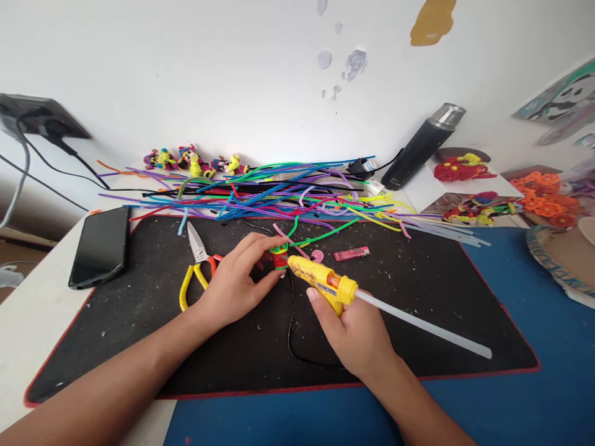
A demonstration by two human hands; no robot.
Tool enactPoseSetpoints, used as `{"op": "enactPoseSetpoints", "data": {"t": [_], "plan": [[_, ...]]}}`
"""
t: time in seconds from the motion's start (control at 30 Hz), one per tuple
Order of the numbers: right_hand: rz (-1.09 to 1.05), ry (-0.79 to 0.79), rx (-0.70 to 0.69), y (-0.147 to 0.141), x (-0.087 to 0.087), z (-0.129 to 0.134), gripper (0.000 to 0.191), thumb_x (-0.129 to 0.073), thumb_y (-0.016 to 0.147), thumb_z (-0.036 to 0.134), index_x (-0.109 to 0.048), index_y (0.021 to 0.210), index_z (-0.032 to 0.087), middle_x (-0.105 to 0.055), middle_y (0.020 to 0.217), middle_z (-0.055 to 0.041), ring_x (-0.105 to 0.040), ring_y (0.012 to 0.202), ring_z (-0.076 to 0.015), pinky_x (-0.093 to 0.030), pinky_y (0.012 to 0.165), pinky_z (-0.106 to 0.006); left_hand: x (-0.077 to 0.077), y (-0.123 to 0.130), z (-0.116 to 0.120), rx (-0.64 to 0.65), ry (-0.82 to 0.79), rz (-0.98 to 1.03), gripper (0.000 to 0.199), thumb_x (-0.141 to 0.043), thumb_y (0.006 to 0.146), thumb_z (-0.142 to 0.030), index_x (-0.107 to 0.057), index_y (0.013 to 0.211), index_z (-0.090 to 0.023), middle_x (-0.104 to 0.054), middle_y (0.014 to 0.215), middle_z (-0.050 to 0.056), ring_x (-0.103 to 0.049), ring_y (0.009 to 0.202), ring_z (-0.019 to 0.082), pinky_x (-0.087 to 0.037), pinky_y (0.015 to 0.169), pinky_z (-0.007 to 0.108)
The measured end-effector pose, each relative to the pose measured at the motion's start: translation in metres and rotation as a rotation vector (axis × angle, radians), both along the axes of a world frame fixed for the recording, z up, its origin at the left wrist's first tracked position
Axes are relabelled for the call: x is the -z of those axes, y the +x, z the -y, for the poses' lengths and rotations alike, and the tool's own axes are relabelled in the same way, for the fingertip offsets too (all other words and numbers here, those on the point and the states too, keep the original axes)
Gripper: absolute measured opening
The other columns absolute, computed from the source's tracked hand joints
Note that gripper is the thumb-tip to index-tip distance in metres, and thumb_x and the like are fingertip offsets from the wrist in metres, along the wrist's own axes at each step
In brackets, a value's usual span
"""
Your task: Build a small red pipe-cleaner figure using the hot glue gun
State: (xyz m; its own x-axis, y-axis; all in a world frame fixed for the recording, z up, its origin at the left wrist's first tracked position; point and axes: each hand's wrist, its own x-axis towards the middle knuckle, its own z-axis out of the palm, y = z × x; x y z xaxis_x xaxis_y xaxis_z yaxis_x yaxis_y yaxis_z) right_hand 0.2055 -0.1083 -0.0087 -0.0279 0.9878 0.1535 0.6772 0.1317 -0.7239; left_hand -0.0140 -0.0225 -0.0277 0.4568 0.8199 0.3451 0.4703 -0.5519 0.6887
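My left hand point(242, 275) pinches a small red piece point(279, 259) with green and yellow fuzzy trim at its top. In my right hand point(356, 328) is a yellow hot glue gun point(318, 279), its nozzle at the right side of the red piece. A long translucent glue stick point(427, 324) sticks out of the gun's back end. Behind the red piece lie a pink stem and a green stem point(325, 235). A small pink disc point(317, 256) sits just above the gun.
Scissors point(199, 254) with yellow and red handles lie left of my left hand on the black mat point(139, 347). A phone point(101, 248), pink lighter point(352, 253), colourful pipe cleaners point(260, 192), small figures point(195, 162) and a black flask point(421, 148) surround the work.
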Motion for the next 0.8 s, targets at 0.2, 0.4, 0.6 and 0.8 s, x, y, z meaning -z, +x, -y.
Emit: {"op": "enactPoseSetpoints", "data": {"t": [0.2,0.4,0.6,0.8], "plan": [[0.005,-0.017,0.01,0.0,0.0,0.0,0.038,-0.051,0.107,0.046,-0.064,0.08,0.022,-0.063,0.06,-0.0007,-0.057,0.052,-0.0176,-0.043,0.053,-0.028,0.0,0.001,0.0,0.004,-0.005,0.006,0.044,-0.067,0.097,-0.019,-0.061,0.139,-0.029,-0.065,0.116,0.005,-0.063,0.087,0.018,-0.059,0.076,0.03],[-0.033,-0.059,0.042,-0.001,0.002,0.0,0.041,-0.054,0.103,0.049,-0.06,0.073,0.023,-0.053,0.053,0.0024,-0.05,0.047,-0.0157,-0.036,0.046,-0.027,0.001,0.001,-0.002,-0.043,-0.039,0.039,0.042,-0.069,0.095,-0.024,-0.062,0.137,-0.029,-0.065,0.112,0.004,-0.064,0.085,0.018,-0.059,0.076,0.032],[-0.536,-0.322,0.112,0.004,-0.001,-0.006,0.056,-0.06,0.096,0.07,-0.059,0.069,0.021,-0.049,0.042,0.005,-0.051,0.037,-0.0135,-0.043,0.045,-0.025,-0.002,0.001,-0.004,-0.105,-0.114,0.073,0.043,-0.069,0.095,-0.032,-0.063,0.137,-0.026,-0.067,0.107,0.003,-0.066,0.082,0.017,-0.06,0.074,0.033],[-0.895,-0.354,0.256,0.028,-0.001,-0.007,0.06,-0.073,0.084,0.076,-0.066,0.093,0.017,-0.057,0.054,0.0059,-0.054,0.038,-0.0115,-0.03,0.035,-0.018,-0.001,0.001,-0.006,-0.11,-0.167,0.138,0.043,-0.07,0.092,-0.034,-0.065,0.134,-0.025,-0.066,0.1,0.002,-0.067,0.082,0.018,-0.06,0.073,0.033]]}}
